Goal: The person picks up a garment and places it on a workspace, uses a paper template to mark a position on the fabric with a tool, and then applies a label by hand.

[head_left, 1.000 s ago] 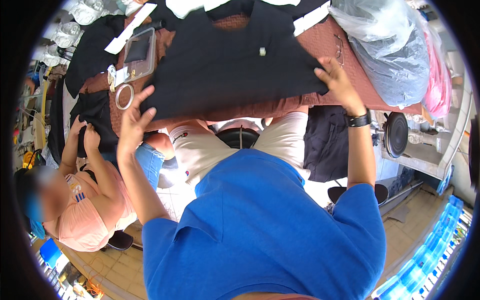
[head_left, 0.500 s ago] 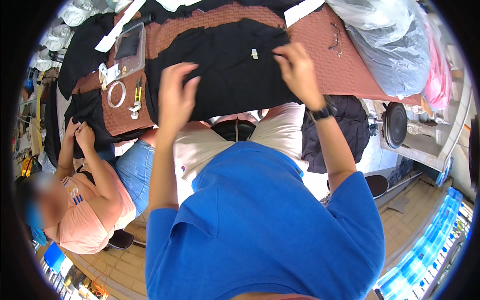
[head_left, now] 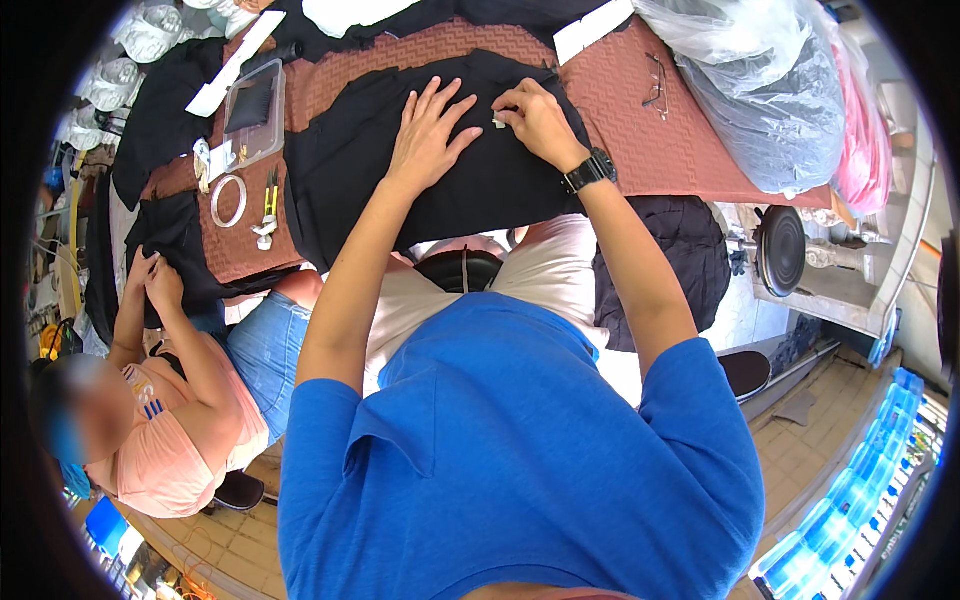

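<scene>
A black garment (head_left: 345,155) lies spread over the table in front of me. My left hand (head_left: 430,140) rests on its middle, palm down with the fingers stretched out. Just to the right, my right hand (head_left: 540,122) pinches a small pale tag (head_left: 499,121) on the cloth between thumb and fingertips. Part of the tag is hidden under those fingers. A black watch (head_left: 590,172) is on my right wrist.
The table has a brown textured cover (head_left: 640,150). On the left are a clear plastic box (head_left: 265,135), a white ring (head_left: 229,201) and yellow-black snips (head_left: 270,200). Glasses (head_left: 655,85) and plastic-bagged goods (head_left: 750,90) lie right. A co-worker (head_left: 200,400) handles black cloth at the left.
Both hands were raised above the garment. My left hand has moved right and come down flat on it; my right hand has moved left and taken hold of the tag.
</scene>
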{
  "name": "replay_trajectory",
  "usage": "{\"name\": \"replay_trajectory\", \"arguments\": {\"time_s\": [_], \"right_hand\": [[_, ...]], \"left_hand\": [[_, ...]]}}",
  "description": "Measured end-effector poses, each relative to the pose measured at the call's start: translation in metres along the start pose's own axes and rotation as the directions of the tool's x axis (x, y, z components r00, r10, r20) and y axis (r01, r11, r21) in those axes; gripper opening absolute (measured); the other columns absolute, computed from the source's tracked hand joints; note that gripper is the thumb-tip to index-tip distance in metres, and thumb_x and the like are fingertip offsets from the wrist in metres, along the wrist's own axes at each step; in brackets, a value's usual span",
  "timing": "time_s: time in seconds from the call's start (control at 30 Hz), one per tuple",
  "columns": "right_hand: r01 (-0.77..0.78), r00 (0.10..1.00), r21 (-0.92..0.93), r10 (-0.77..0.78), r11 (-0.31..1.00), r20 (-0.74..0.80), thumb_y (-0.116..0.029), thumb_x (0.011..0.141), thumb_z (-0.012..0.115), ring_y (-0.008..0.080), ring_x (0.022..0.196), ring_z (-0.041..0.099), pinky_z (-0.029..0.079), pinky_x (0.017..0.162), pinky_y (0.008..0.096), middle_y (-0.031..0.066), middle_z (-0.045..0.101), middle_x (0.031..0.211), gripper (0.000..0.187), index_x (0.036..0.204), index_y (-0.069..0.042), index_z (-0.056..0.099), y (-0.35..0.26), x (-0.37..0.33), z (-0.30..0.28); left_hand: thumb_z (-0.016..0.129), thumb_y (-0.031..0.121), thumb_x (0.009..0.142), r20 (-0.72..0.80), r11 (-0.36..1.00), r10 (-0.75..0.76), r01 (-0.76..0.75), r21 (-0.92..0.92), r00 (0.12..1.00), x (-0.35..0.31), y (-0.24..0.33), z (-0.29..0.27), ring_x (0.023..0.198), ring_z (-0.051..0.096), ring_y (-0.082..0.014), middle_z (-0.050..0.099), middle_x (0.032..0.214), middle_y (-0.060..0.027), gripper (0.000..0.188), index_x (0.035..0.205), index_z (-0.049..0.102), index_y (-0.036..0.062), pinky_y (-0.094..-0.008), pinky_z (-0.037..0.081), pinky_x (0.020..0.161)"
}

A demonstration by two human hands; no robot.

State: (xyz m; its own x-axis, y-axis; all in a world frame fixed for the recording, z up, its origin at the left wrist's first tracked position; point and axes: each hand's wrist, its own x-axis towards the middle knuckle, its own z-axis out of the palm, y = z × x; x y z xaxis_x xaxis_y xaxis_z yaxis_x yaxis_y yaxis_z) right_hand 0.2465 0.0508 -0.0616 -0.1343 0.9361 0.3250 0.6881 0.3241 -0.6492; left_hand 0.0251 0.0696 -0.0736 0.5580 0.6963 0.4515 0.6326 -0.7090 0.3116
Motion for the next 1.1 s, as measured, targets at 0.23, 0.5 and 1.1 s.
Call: {"name": "replay_trajectory", "arguments": {"time_s": [0.23,0.5,1.1], "right_hand": [[0.033,0.999,0.027,-0.034,0.999,0.037,-0.002,0.084,0.071,0.0311,0.078,0.066,0.052,0.071,0.0372,0.0133,0.066,0.091,0.01,0.094,0.0,0.071,0.002,0.004,-0.003],[0.202,0.976,0.064,-0.206,0.977,0.064,-0.001,0.085,0.07,0.0295,0.075,0.064,0.051,0.07,0.0365,0.0132,0.064,0.089,0.011,0.095,0.001,0.067,0.006,0.002,-0.012],[0.215,0.965,0.054,-0.221,0.975,0.143,0.004,0.082,0.069,0.0302,0.074,0.064,0.05,0.067,0.0372,0.0156,0.063,0.085,0.012,0.091,0.002,0.061,0.006,0.009,-0.018]], "left_hand": [[0.072,0.024,0.089,0.032,0.979,-0.028,0.033,-0.202,0.999,0.01,0.021,0.006,0.121,0.051,-0.0269,0.059,0.128,-0.0037,0.039,0.125,0.064,0.0105,-0.0425,0.041,0.104],[0.067,0.033,0.093,0.083,0.997,0.04,-0.034,-0.066,0.996,0.007,0.02,0.001,0.127,0.049,-0.027,0.055,0.136,-0.0015,0.046,0.134,0.06,0.0128,-0.0422,0.039,0.106],[0.073,0.026,0.088,0.003,0.989,0.142,-0.141,-0.052,0.99,0.004,0.02,0.001,0.125,0.051,-0.0286,0.058,0.132,-0.0044,0.029,0.114,0.067,0.0139,-0.0441,0.042,0.103]]}}
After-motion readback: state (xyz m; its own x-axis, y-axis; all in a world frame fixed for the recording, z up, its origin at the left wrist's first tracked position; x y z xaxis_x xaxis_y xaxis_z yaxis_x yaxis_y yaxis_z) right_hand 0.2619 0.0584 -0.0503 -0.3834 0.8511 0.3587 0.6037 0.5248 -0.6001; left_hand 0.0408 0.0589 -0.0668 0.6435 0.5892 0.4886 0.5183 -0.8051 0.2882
